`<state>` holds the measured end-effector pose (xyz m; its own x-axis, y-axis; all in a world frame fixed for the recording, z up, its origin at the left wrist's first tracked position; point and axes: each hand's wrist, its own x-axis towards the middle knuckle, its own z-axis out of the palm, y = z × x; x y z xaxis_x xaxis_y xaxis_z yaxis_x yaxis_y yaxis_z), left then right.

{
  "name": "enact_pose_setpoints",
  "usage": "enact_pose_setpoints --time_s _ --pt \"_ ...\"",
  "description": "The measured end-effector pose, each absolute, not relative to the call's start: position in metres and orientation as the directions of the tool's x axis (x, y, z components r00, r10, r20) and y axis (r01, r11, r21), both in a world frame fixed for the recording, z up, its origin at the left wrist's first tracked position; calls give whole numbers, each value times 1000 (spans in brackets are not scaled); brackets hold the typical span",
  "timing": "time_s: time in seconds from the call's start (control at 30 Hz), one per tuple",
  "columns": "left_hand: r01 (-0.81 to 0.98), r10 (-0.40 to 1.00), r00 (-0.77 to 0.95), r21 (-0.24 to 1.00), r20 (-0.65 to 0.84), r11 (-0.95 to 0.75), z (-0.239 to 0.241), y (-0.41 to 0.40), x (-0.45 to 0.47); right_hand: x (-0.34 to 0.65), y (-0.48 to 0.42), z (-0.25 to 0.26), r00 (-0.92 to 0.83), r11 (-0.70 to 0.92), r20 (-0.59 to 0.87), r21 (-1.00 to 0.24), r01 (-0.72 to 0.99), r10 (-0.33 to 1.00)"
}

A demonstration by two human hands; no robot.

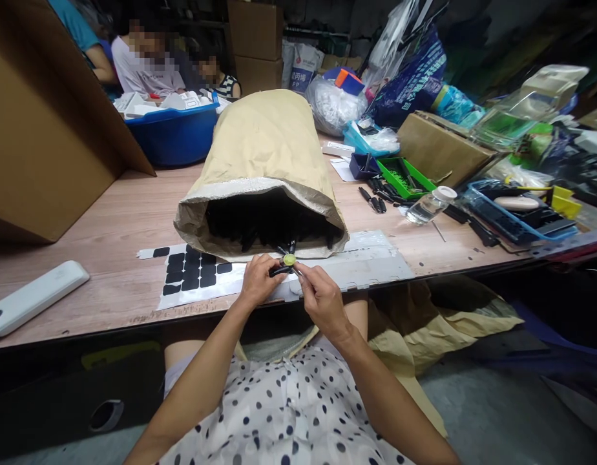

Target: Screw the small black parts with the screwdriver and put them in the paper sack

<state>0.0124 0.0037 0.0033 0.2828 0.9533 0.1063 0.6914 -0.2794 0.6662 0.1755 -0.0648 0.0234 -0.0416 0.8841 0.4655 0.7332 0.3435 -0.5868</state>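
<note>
My left hand (258, 280) is closed on a small black part (279, 272) at the table's front edge. A round yellow-green piece (289, 259) sits between my hands, touching or close to the black part. My right hand (324, 301) pinches a thin, dark, slender tool (297, 271), its tip near the yellow-green piece; its exact kind is too small to tell. Just beyond lies a large tan paper sack (267, 139), its mouth facing me, with many black parts (274, 223) inside. Left of my hands, a sheet of black stickers (192, 270) lies flat.
A white elongated device (39, 298) lies at the left under a cardboard box (51, 129). Behind stands a blue basin (175, 135), with people beyond. On the right are a green tray (406, 177), a clear jar (431, 205) and a blue basket (521, 213). Another sack (424, 323) hangs below the table.
</note>
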Motion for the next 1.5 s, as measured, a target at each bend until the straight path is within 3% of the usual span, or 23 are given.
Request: enact_pose_setpoints --time_s 0.3,0.63,0.9,1.17,1.33,1.4,1.5 --pt "681 956 275 681 100 -267 7 2 14 186 -59 18 -22 293 451 -541 788 892" --pt "680 951 281 673 129 -292 4 1 13 225 -28 -12 64 53 491 -221 974 869" --pt "696 940 302 637 159 -331 4 0 10 213 -32 -21 75 -3 556 -130 992 828" --pt "555 739 603 508 300 -659 8 -42 4 214 -31 -21 60 9 559 -120 993 827" --pt "495 626 693 395 358 -774 -11 -88 -3 212 -31 -22 61 8 567 -118 993 821" --pt "517 648 707 420 281 -746 -22 -98 -5 212 -31 -22 64 3 568 -116 993 821" --pt "686 755 653 467 -58 -558 -35 -103 -7 212 -31 -22 68 -8 573 -107 994 817"
